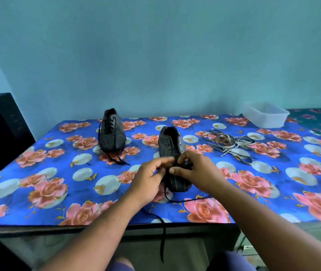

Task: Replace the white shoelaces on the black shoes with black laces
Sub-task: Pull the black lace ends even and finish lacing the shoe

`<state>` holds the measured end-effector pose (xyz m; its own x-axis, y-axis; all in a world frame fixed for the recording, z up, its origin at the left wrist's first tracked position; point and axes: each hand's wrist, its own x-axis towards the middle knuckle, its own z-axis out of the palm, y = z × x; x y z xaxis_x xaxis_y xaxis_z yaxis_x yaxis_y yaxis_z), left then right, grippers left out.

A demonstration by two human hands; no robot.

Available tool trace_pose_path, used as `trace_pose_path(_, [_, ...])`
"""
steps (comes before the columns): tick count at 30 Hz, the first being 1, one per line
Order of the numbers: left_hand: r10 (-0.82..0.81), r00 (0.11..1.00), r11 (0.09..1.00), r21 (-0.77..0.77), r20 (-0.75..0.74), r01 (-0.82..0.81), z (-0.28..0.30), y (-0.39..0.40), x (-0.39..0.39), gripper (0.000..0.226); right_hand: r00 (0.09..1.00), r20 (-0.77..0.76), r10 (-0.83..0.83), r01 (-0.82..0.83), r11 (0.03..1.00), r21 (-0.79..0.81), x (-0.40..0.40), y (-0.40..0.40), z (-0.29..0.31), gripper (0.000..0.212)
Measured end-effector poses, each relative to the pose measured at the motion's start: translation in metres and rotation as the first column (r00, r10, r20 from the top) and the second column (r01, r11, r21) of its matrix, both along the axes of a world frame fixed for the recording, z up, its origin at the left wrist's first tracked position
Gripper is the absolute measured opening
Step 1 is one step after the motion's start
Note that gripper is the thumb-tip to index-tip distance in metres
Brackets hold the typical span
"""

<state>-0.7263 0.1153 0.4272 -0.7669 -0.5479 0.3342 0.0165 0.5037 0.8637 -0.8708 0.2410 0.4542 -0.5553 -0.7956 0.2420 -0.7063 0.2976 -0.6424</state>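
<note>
Two black shoes stood on the table: one shoe at the back left, one shoe nearer the front. One loose black lace trailed over the table's front edge. One tangled heap of white laces lay to the right; the number in it could not be told. One clear plastic tub sat behind it. Two hands were in view, the left hand and the right hand.

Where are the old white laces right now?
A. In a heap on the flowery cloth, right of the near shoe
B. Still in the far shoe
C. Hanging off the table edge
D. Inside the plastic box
A: the white laces lie in a loose heap on the flowery cloth, to the right of the near shoe and in front of the plastic box.
</note>
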Motion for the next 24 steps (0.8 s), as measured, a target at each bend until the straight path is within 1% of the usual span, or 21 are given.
trace_pose_path(2, [0.075,0.997,0.996,0.051,0.003,-0.075,-0.004,-0.001,-0.002,0.055,1.000,0.008,-0.004,0.004,1.000,-0.004,0.003,-0.001,-0.001,0.046])
trace_pose_path(3, [0.141,0.990,0.989,0.041,0.023,-0.142,-0.007,-0.002,-0.002,0.054,1.000,-0.005,-0.016,0.016,1.000,-0.001,0.005,-0.001,-0.001,0.049])
trace_pose_path(5, [0.233,0.971,0.972,0.023,0.058,-0.234,-0.012,-0.003,-0.003,0.041,0.998,-0.034,-0.060,0.060,0.998,0.004,0.008,-0.004,-0.001,0.050])
trace_pose_path(7, [0.271,0.959,0.962,0.005,0.084,-0.273,-0.013,-0.005,-0.003,0.031,0.995,-0.004,-0.096,0.096,0.995,-0.013,0.010,-0.008,0.001,0.046])
trace_pose_path(10, [0.240,0.964,0.971,-0.038,0.112,-0.237,-0.014,-0.007,-0.001,0.027,0.992,0.013,-0.126,0.126,0.992,-0.011,0.011,-0.013,0.005,0.036])
trace_pose_path(12, [0.212,0.971,0.976,-0.079,0.110,-0.204,-0.013,-0.006,-0.001,0.019,0.994,0.049,-0.098,0.098,0.995,0.008,0.009,-0.016,0.008,0.023])
trace_pose_path(14, [0.198,0.976,0.976,-0.108,0.088,-0.188,-0.012,-0.003,-0.001,0.016,0.983,0.167,-0.070,0.072,0.997,-0.007,0.001,-0.017,0.013,0.016])
trace_pose_path(16, [0.181,0.981,0.975,-0.139,0.067,-0.171,-0.012,-0.001,-0.001,0.018,0.948,0.308,-0.081,0.092,0.995,-0.023,-0.012,-0.013,0.023,0.017])
trace_pose_path(18, [0.165,0.984,0.973,-0.175,0.063,-0.152,-0.012,0.001,0.000,0.025,0.924,0.366,-0.115,0.124,0.992,0.001,-0.030,-0.005,0.033,0.021])
trace_pose_path(20, [0.148,0.988,0.967,-0.218,0.051,-0.134,-0.013,0.003,0.001,0.027,0.931,0.340,-0.134,0.115,0.990,0.076,-0.046,0.003,0.038,0.023])
trace_pose_path(22, [0.132,0.991,0.955,-0.270,0.030,-0.119,-0.012,0.006,0.001,0.022,0.946,0.308,-0.105,0.059,0.986,0.155,-0.056,0.008,0.039,0.025])
trace_pose_path(24, [0.123,0.992,0.939,-0.326,0.025,-0.109,-0.008,0.008,0.001,0.014,0.971,0.232,-0.064,0.023,0.985,0.173,-0.061,0.008,0.041,0.033])
